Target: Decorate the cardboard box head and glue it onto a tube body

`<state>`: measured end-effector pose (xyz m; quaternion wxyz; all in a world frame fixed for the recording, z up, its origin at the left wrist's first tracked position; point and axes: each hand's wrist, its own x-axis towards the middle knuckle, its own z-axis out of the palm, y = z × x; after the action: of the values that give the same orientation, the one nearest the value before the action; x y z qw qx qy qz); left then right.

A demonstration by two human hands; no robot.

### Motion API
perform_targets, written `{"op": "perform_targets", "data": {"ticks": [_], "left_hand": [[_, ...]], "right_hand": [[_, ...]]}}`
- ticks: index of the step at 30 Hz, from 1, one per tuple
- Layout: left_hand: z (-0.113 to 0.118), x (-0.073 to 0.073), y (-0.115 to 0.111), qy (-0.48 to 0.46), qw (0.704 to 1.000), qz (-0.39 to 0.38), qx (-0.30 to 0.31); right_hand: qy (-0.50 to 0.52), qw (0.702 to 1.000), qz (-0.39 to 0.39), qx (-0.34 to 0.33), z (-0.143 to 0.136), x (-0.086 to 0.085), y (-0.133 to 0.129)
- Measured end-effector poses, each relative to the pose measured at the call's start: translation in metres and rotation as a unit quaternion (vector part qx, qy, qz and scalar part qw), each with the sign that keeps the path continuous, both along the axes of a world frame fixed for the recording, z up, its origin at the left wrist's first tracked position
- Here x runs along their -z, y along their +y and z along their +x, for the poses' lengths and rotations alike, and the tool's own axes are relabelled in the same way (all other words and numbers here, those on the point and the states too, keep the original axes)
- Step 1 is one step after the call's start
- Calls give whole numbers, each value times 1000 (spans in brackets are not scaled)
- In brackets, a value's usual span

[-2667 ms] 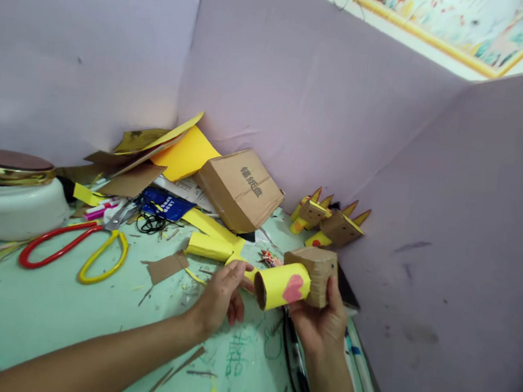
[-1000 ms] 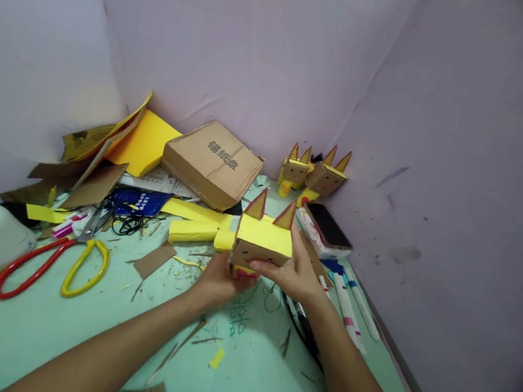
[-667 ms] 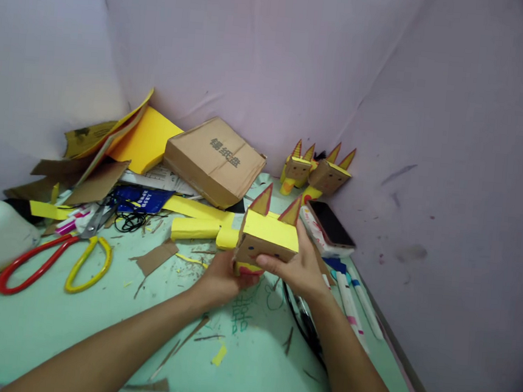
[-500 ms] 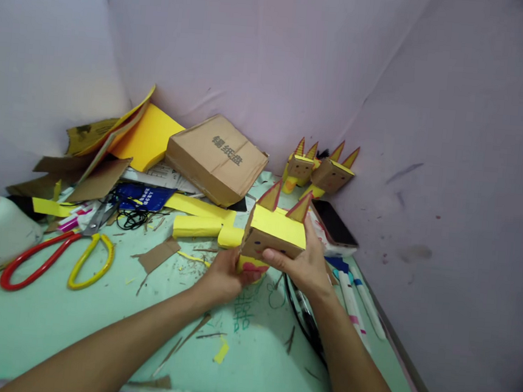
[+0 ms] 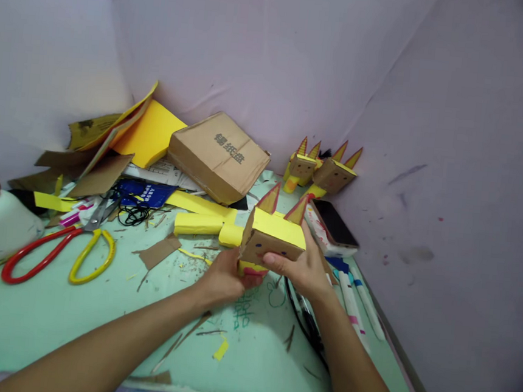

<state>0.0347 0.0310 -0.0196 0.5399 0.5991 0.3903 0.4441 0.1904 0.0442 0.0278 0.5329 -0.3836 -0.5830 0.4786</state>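
A cardboard figure's box head, with a yellow top, two pointed ears and drawn eyes, is held over the middle of the table. My right hand wraps its right side, thumb pressed on the front face, the other fingers hidden behind. Below the head sits a yellow body piece with a pink-red patch, mostly covered. My left hand is closed round this lower piece. Whether head and body are joined, I cannot tell. Yellow rolled paper tubes lie just left of the head.
Scissors with red and yellow handles lie at left near a white rounded object. Behind stand a cardboard box and yellow sheets. Two similar figures stand at the back right, a phone and markers nearer.
The head has settled slightly lower over the yellow body piece, hiding more of its pink-red patch. Both hands keep their hold. The camera view has shifted a little.
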Motion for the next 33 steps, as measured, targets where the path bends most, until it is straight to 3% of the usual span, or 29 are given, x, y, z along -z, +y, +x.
{"op": "perform_targets", "data": {"ticks": [10,21,28,33], "left_hand": [[-14,-4,-4,15,1000,27,-8],[-20,-11,-4,72,997,20,-32],[-22,-19,-2,106,994,18,-27],[-18,-15,-3,126,991,33,-36]], "right_hand": [[15,1000,-12,-17,6,8,3],[44,986,-25,-159,17,3,8],[44,988,-15,-150,17,3,8],[0,992,7,-124,14,1,2]]}}
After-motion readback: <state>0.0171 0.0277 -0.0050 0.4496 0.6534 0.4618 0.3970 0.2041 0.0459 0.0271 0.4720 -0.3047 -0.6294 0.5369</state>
